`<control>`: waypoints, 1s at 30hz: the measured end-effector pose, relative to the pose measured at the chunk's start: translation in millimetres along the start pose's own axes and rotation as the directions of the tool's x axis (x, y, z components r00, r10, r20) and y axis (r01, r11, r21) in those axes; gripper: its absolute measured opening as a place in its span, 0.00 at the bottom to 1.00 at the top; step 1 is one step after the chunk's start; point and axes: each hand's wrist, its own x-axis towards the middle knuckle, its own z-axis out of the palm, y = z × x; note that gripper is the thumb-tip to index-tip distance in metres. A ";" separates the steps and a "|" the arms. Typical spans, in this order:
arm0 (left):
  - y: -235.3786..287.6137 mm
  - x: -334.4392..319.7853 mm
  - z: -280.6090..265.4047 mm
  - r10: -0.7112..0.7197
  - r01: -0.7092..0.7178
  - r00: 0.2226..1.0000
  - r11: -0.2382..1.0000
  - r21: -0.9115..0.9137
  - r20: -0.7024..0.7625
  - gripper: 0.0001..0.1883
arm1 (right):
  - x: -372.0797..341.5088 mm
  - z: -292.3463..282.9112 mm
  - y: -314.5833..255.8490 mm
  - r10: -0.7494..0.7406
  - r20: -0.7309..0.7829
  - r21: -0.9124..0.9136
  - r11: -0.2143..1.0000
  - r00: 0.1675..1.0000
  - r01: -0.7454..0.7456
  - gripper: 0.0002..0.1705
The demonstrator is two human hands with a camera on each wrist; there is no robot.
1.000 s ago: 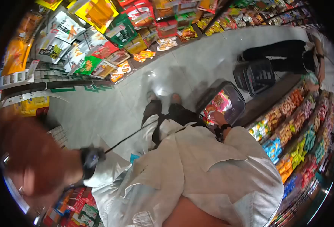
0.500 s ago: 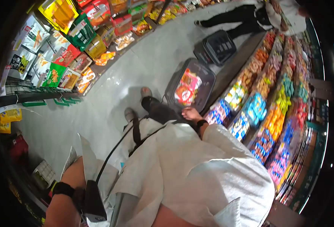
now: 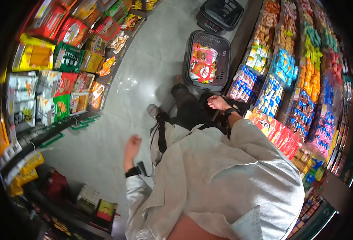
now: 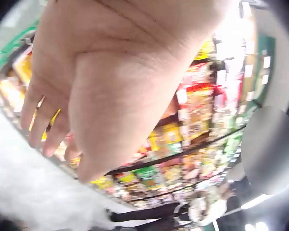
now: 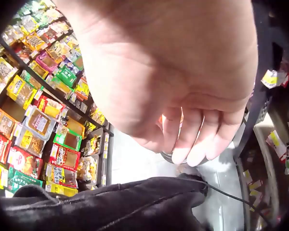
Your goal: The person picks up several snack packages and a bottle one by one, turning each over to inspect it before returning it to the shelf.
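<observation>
My left hand point(image 3: 132, 147) hangs beside my body over the grey floor and holds nothing. In the left wrist view its palm and loosely bent fingers point(image 4: 53, 127) show. Close to the candy bins on the right, my right hand point(image 3: 219, 103) hangs with nothing in it. Its fingers point(image 5: 184, 137) curl loosely in the right wrist view. Just ahead of that hand a black shopping basket point(image 3: 223, 56) stands on the floor, apart from the fingers. Inside lie red and pink snack packs point(image 3: 202, 66).
Another dark basket point(image 3: 226, 14) stands beyond the first. Bins of wrapped candies point(image 3: 272, 94) run along the right, with a red price sign point(image 3: 274, 132) in front. Shelves of bagged snacks point(image 3: 50, 86) line the left. Boxes point(image 3: 87, 198) sit low at the lower left.
My right hand has come away from the packs in the basket. My left hand, raised at the left before, now hangs low. The view has turned and moved along the aisle, and the other person has left the head view.
</observation>
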 end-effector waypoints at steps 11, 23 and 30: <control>-13.5 -101.5 78.0 -0.310 0.310 0.951 0.949 0.048 -0.009 0.19 | 163.4 -38.3 -10.0 -0.196 -0.112 0.242 0.945 0.974 0.218 0.11; 94.5 -0.5 17.7 -0.455 0.484 0.875 0.807 -0.338 0.166 0.19 | 185.4 -83.5 14.6 0.083 -0.124 0.642 0.766 0.989 0.016 0.11; 121.9 71.3 -12.4 -0.393 0.448 0.893 0.821 -0.354 0.218 0.19 | 189.7 -106.0 48.9 0.235 -0.172 0.708 0.705 0.957 -0.046 0.09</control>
